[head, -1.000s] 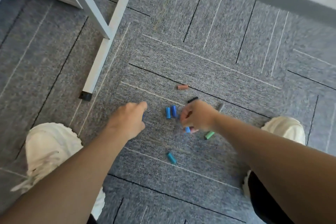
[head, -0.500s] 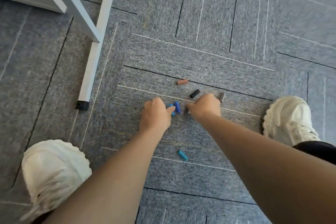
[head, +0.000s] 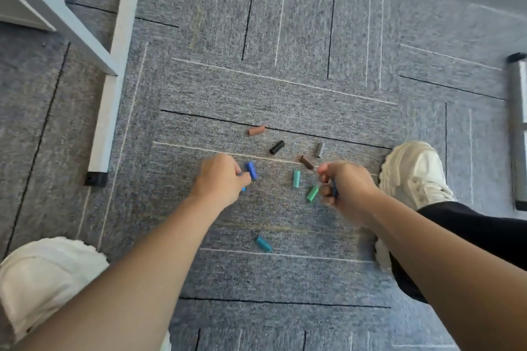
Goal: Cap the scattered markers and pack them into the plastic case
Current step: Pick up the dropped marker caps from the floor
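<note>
Two green caps (head: 296, 179) show since right hand (head: 345, 188) shifted, fingers (head: 323, 172) clutching a dark piece (head: 335, 191); left hand (head: 219, 179) pinches blue cap (head: 251, 170). Still gathering.

Head-worn wide-angle view, steeply downward, close over the carpet (head: 299, 94).
</note>
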Demonstrator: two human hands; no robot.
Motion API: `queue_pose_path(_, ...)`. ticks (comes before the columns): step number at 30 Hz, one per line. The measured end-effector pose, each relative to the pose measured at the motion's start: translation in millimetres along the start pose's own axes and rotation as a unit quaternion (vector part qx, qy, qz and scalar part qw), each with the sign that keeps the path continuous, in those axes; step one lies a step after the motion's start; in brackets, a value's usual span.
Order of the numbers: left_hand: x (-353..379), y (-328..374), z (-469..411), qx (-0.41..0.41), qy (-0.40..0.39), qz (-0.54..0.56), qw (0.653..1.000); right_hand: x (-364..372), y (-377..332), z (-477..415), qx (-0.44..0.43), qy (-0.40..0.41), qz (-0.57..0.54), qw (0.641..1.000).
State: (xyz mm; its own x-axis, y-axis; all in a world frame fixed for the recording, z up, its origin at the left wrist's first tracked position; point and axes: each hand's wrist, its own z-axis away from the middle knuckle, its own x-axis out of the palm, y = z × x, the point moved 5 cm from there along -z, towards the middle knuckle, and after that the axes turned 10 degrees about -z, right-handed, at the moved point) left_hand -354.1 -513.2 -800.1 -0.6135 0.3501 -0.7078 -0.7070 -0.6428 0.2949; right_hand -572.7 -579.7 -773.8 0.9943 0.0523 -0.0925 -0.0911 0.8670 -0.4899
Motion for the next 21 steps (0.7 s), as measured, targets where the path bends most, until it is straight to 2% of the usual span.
queue_pose_path(3, -14, -4, -7, -0.006, 0.012, 0.033, 0.999, 7, -8, -4, -0.052, 0.001, 0.194, 0.98)
queue_pose_path(6, -13, 0, -12, 0.004, 0.02, 0.026, 0.999, 25, -7, -12, -0.122, 0.012, 0.422, 0.898)
queue_pose_path(8, -3, 5, -12, -0.007, 0.03, 0.02, 0.999, 32, -4, -17, -0.142, 0.057, 0.515, 0.843)
queue_pose_path(9, 2, 7, -13, -0.019, 0.035, 0.019, 0.999, 32, -2, -21, -0.143, 0.076, 0.538, 0.827)
queue_pose_path(10, 8, 9, -13, -0.029, 0.039, 0.018, 0.999, 33, 0, -22, -0.142, 0.079, 0.539, 0.827)
queue_pose_path(11, 12, 11, -13, -0.033, 0.044, 0.01, 0.998, 34, 2, -25, -0.14, 0.069, 0.523, 0.838)
queue_pose_path(13, 17, 17, -12, -0.038, 0.056, -0.029, 0.997, 32, 4, -25, -0.139, 0.032, 0.446, 0.883)
queue_pose_path(15, 16, 22, -12, -0.048, 0.068, -0.051, 0.995, 26, 5, -21, -0.116, -0.009, 0.319, 0.941)
queue_pose_path(17, 12, 24, -12, -0.042, 0.07, -0.062, 0.995, 17, 8, -16, -0.052, -0.048, 0.158, 0.985)
queue_pose_path(19, 9, 29, -13, 0.008, 0.053, -0.07, 0.996, 10, 11, -12, 0.025, -0.099, -0.018, 0.995)
queue_pose_path(21, 13, 30, -13, 0.055, -0.004, -0.01, 0.998, 3, 12, -8, 0.067, -0.149, -0.116, 0.98)
